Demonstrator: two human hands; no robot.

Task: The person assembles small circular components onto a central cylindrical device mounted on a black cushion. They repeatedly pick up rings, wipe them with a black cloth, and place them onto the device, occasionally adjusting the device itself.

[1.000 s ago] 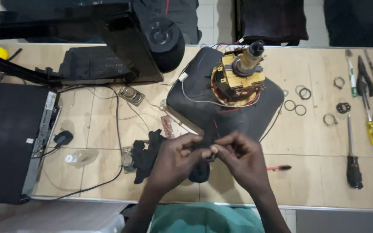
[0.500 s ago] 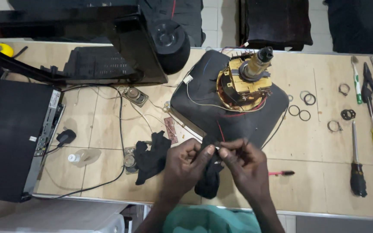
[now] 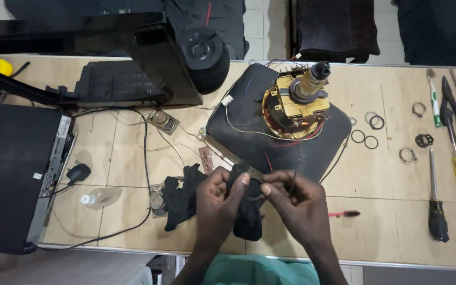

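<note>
At the far left of the table [image 3: 106,158] we see a flat black electronics box [image 3: 14,174], with a small clear bottle [image 3: 98,196] and a thin black cable [image 3: 144,158] beside it, and a small round speaker [image 3: 163,121] further back. Near the middle lies a crumpled black cloth [image 3: 183,198]. Our left hand [image 3: 218,203] is pressed together around a small dark round part [image 3: 249,184], thumb and fingertips pinching it from the left. Our right hand [image 3: 296,203] meets it from the other side, also pinching, and thin dark wires [image 3: 293,177] stand up between its fingers. Just behind both hands sits the picture tube [image 3: 249,126], face down, with its yellow deflection yoke [image 3: 294,108] still mounted on the neck. So we judge the tube is already out of its housing and loose rings [image 3: 370,129] lie to its right, while the yoke remains in place and the small part is still being worked. Furthest right, the screwdrivers and pliers [image 3: 452,137] lie in a row, untouched.
</note>
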